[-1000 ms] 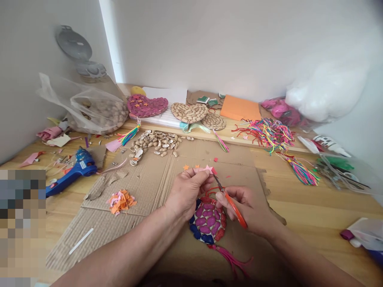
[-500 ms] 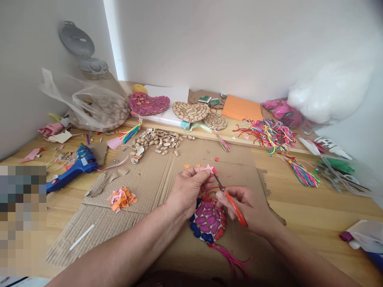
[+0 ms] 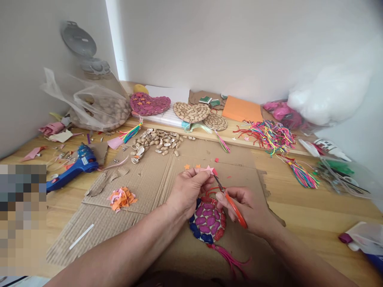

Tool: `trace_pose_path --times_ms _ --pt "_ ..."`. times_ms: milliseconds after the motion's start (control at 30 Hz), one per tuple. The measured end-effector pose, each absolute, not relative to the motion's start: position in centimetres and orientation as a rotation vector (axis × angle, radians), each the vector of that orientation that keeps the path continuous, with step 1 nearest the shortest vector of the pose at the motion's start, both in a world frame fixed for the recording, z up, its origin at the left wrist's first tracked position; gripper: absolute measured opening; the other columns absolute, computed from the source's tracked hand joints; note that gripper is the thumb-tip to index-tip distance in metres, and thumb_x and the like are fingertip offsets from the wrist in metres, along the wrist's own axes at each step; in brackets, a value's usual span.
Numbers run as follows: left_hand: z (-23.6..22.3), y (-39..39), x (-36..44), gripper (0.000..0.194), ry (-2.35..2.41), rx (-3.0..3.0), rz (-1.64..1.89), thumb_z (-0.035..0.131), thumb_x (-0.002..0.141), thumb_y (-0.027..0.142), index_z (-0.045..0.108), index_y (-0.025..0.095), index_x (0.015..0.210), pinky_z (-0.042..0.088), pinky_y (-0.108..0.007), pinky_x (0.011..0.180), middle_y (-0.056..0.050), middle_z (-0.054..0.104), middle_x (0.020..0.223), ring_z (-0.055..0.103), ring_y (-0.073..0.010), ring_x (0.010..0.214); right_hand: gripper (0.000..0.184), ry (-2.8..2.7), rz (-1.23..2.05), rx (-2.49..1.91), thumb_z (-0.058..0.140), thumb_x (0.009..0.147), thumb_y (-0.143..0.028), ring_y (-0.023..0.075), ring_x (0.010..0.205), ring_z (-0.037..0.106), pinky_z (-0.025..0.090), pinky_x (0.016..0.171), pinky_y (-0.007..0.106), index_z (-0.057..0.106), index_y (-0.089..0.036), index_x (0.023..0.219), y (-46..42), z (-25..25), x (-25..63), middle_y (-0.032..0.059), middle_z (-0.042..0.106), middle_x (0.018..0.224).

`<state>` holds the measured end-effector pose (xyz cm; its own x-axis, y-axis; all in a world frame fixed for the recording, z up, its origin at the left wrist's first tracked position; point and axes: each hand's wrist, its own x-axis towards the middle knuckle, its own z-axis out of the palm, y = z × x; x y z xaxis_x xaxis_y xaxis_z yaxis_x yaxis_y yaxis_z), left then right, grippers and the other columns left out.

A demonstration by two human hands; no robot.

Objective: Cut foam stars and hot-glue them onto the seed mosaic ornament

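Between the thumb and fingers of my left hand [image 3: 188, 189] is a small pink paper star [image 3: 208, 170], with a red bit of paper behind it. My right hand [image 3: 243, 207] grips orange-handled scissors [image 3: 236, 209], whose blades meet the paper's edge. Below both hands lies a round ornament [image 3: 207, 220] covered in peanut shells painted purple, blue and red, with a pink tassel [image 3: 229, 257] at its lower end and a red cord at its top. Orange paper stars [image 3: 187, 166] lie just beyond my left hand.
Cardboard [image 3: 155, 171] covers the table's middle, bearing paper scraps [image 3: 122, 198] and peanut shells [image 3: 158, 139]. A blue glue gun [image 3: 74, 169] lies left. Behind stand peanut hearts [image 3: 191, 111] and orange paper [image 3: 242, 107]; colourful strings [image 3: 272, 135] lie right.
The view has shifted very slightly. Both hands, the paper star and the scissors keep nearly the same place.
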<state>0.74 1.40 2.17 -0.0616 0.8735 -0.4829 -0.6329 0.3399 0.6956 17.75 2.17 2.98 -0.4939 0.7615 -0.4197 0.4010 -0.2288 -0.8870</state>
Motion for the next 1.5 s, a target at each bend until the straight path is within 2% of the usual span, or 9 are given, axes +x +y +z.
trace_pose_path --times_ms 367,833,1133,1300,1500 --pt "2.10 1.43 0.77 0.022 1.044 0.288 1.257 0.080 0.064 0.027 0.068 0.013 0.073 0.048 -0.019 0.061 -0.002 0.067 0.070 0.059 -0.0076 0.061 0.037 -1.738 1.771 -1.410 0.066 0.085 -0.050 0.0085 0.044 0.033 0.022 0.046 0.025 0.063 -0.017 0.069 2.21 3.19 17.72 -0.0046 0.047 0.047" --pt "2.04 1.41 0.80 0.022 1.043 0.291 1.257 0.081 0.064 0.028 0.067 0.013 0.071 0.048 -0.020 0.061 -0.002 0.066 0.068 0.058 -0.0080 0.061 0.039 -1.738 1.777 -1.371 0.066 0.085 -0.051 0.0083 0.042 0.033 0.022 0.045 0.025 0.057 -0.019 0.066 2.02 3.08 17.57 -0.0054 0.046 0.046" --pt "1.67 1.37 0.99 0.019 1.034 0.270 1.278 0.079 0.066 0.027 0.067 0.013 0.072 0.048 -0.019 0.062 -0.001 0.066 0.069 0.059 -0.0075 0.062 0.038 -1.741 1.751 -1.322 0.064 0.087 -0.044 0.0086 0.047 0.032 0.023 0.047 0.024 0.049 -0.019 0.064 1.92 2.67 17.42 -0.0065 0.042 0.050" --pt "1.90 1.31 0.96 0.019 1.018 0.248 1.283 0.080 0.065 0.025 0.067 0.013 0.071 0.048 -0.018 0.060 -0.001 0.066 0.068 0.059 -0.0073 0.060 0.035 -1.841 1.640 -1.347 0.063 0.088 -0.041 0.0100 0.051 0.035 0.026 0.049 0.025 0.049 -0.019 0.065 1.88 2.61 17.52 -0.0047 0.046 0.053" --pt "2.07 1.46 0.70 0.017 0.999 0.210 1.298 0.080 0.067 0.022 0.068 0.012 0.073 0.050 -0.018 0.060 -0.002 0.068 0.069 0.062 -0.0081 0.062 0.037 -1.861 1.614 -1.366 0.064 0.088 -0.045 0.0108 0.052 0.037 0.027 0.050 0.026 0.051 -0.019 0.065 1.74 2.35 17.61 -0.0040 0.048 0.055"
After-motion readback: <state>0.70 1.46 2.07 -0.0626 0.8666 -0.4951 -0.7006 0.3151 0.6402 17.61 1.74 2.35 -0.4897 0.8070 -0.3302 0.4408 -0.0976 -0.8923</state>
